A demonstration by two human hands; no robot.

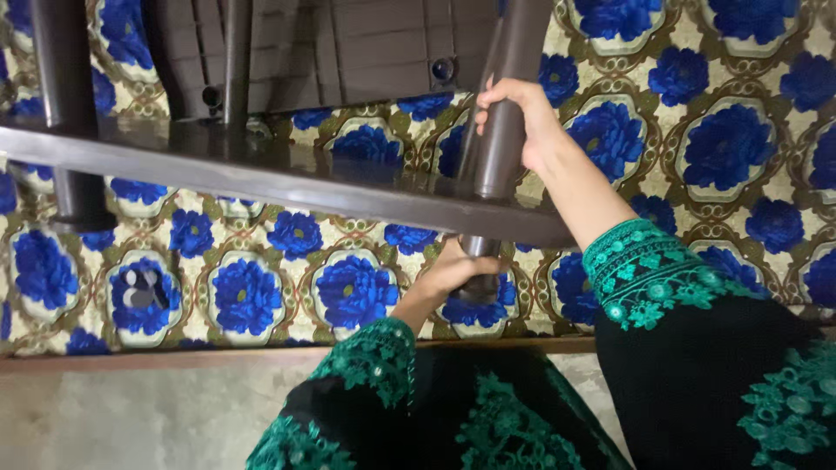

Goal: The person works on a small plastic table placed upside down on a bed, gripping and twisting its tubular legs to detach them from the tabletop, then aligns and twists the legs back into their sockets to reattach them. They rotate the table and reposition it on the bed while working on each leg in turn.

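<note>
Over the floral carpet [723, 148], both hands grip a shelf-crossed table leg [501, 130].

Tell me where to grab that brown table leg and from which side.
Grip the table leg on its round shaft, above and below the shelf, as the right hand and left hand do. Come from the near side; the far side faces the carpet.
</note>
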